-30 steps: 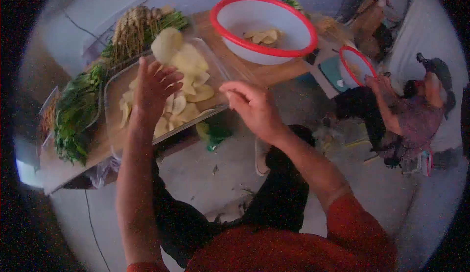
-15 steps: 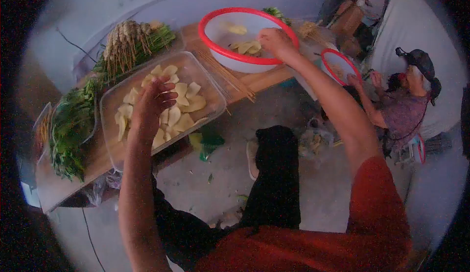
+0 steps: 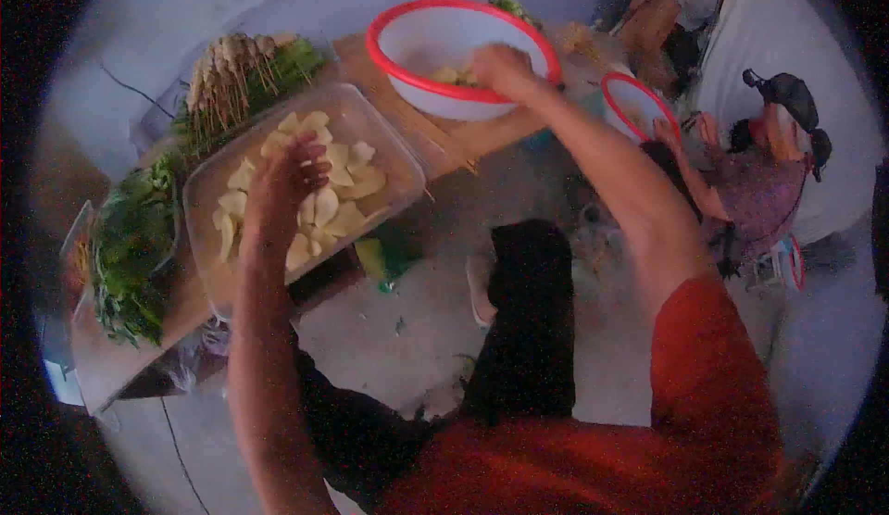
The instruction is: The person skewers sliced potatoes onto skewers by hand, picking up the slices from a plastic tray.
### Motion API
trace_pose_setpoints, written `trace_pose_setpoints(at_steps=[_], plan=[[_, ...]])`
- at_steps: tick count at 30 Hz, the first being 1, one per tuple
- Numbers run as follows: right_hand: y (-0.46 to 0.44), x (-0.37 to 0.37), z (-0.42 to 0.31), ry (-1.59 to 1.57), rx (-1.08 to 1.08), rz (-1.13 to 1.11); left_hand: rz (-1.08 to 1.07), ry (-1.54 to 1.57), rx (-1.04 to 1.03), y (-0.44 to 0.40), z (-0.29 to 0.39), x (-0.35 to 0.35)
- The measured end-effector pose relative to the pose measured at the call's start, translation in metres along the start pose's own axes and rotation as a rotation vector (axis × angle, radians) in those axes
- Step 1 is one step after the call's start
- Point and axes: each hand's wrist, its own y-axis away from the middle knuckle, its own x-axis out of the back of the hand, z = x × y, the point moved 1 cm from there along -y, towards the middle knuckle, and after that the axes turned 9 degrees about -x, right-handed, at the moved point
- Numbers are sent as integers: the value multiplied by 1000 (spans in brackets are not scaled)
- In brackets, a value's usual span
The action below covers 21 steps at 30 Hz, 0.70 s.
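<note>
With the right hand (image 3: pixel 503 69), reaches over the red rim of the white basin (image 3: pixel 454 106), just above or among pale slices (image 3: pixel 448 76) inside. Right grip: fingers bent downward and partly hidden; cannot tell contact with or hold on any slice. Holds the left hand (image 3: pixel 289 170) over the clear tray (image 3: pixel 394 135), near the middle. Left grip: open, fingers loosely curled and slightly apart; cannot tell contact with the tray slices (image 3: pixel 326 209) below. Location of slices: loosely spread and partly overlapping across the tray; a smaller group on the basin floor.

Surroundings: thin sticks (image 3: pixel 419 131) on the wooden tabletop (image 3: pixel 505 128), between tray and basin; bundle of skewered pieces (image 3: pixel 236 75) behind the tray, next to green stalks (image 3: pixel 298 63); leafy greens (image 3: pixel 134 246) to the left of the tray. Farther right, past the basin: co-worker (image 3: pixel 755 182) beside another red-rimmed basin (image 3: pixel 632 98), one hand near the rim.
</note>
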Motion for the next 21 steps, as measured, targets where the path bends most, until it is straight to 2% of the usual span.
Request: trace_pose_setpoints(at_steps=[1, 2, 4, 5, 7, 11, 13, 17, 19, 21], plan=[[11, 14, -4, -151, 64, 149, -8, 17, -22, -1, -7, 4], [25, 28, -12, -151, 60, 130, -5, 19, -3, 2, -9, 5], [63, 52, -37, -444, 263, 315, -42, 11, -67, 6, 1, 4], [78, 46, -43, -445, 260, 311, -65, 27, -87, 10, 6, 3], [104, 25, -51, -539, 325, 165, -62, 18, -84, 10, 5, 2], [124, -26, -52, -541, 276, 34, -50, 21, -70, 7, 0, 3], [124, -38, -53, -586, 112, -64, -58, 6, -73, 9, 2, -1], [108, -65, -62, -481, 127, -27, -43, -3, -78, 12, 3, -2], [98, -75, -69, -419, 149, -170, -60, 19, -105, 14, 3, 0], [85, -89, -78, -394, 178, -154, -68, 35, -130, 14, 5, 2]])
